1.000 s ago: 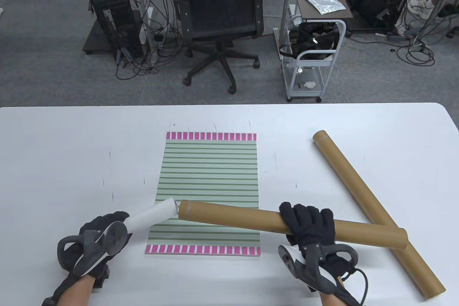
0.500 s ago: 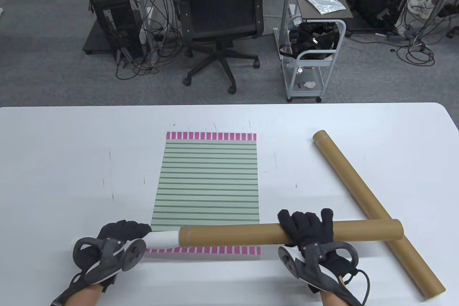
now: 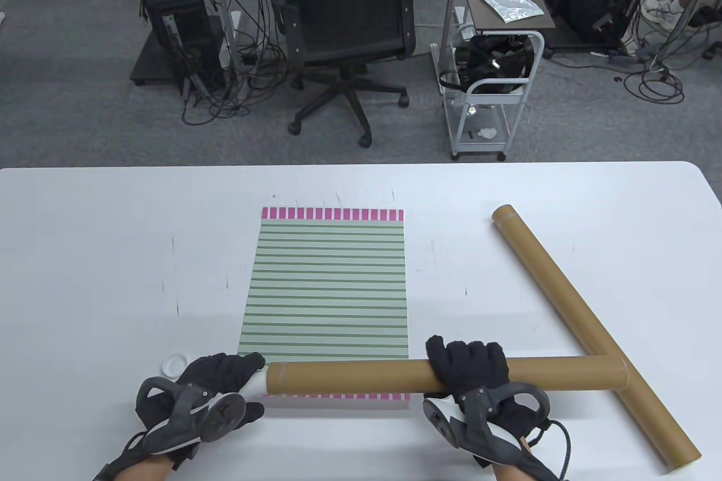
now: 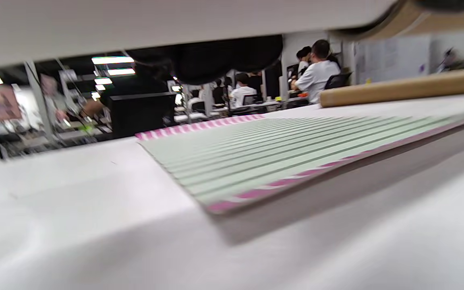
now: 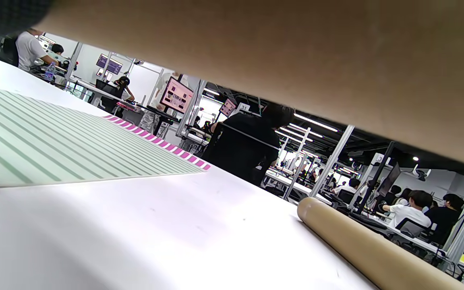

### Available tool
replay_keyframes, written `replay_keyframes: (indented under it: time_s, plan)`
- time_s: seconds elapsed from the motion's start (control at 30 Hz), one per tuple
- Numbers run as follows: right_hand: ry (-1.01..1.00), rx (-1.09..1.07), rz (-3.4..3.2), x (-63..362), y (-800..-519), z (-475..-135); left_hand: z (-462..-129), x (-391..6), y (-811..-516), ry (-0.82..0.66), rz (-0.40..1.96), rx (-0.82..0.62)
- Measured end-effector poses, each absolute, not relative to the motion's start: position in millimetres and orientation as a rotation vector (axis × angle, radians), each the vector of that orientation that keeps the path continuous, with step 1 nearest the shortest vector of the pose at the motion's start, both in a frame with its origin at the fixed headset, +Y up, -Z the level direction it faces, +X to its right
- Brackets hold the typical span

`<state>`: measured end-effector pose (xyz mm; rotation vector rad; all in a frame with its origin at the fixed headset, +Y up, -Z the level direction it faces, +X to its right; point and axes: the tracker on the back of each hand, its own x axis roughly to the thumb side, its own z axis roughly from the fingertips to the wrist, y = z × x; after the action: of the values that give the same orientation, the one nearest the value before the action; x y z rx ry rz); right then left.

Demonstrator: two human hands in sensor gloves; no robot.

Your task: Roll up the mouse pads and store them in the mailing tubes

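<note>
The right hand curls round a brown mailing tube at lower centre; the left hand grips the rolled white mouse pad entering its end. A striped mouse pad and second tube lie on the white table. An office chair stands in the upper centre.

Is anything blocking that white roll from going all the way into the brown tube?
Nothing visible does. The rolled mouse pad is mostly inside the held tube; the left hand is at its exposed end. The tube's inside is hidden.
</note>
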<state>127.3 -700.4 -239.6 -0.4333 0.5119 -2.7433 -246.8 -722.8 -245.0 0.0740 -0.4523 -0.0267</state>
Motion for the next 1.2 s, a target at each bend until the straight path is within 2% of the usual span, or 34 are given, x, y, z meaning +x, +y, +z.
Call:
replay_keyframes:
  time_s: [0.2,0.3,0.4,0.53,0.67,0.73,0.9,1.07,1.13,1.2]
  plan:
    - [0.557,-0.479,-2.737,124,-698,-237,-237,-236,-721,-0.463,-0.091,0.176]
    - [0.566,-0.508,-2.816,125,-699,-236,-240,-242,-724,-0.432,0.014,0.175]
    - [0.618,-0.539,-2.777,125,-698,-233,-242,-247,-722,-0.401,0.014,0.207]
    - [0.679,-0.538,-2.743,122,-695,-229,-248,-261,-722,-0.218,-0.081,0.302]
    - [0.673,-0.534,-2.752,114,-694,-226,-259,-278,-728,-0.138,0.008,0.200]
    - [0.713,-0.517,-2.707,110,-691,-222,-262,-279,-730,-0.143,0.011,0.146]
    - [0.683,-0.498,-2.757,115,-692,-225,-260,-273,-724,-0.170,0.039,0.166]
    - [0.691,-0.534,-2.697,103,-693,-223,-254,-248,-728,-0.400,0.054,-0.027]
    - [0.681,-0.520,-2.694,107,-693,-224,-254,-247,-729,-0.421,-0.046,-0.022]
    - [0.658,-0.520,-2.726,110,-695,-225,-255,-248,-728,-0.429,0.051,-0.060]
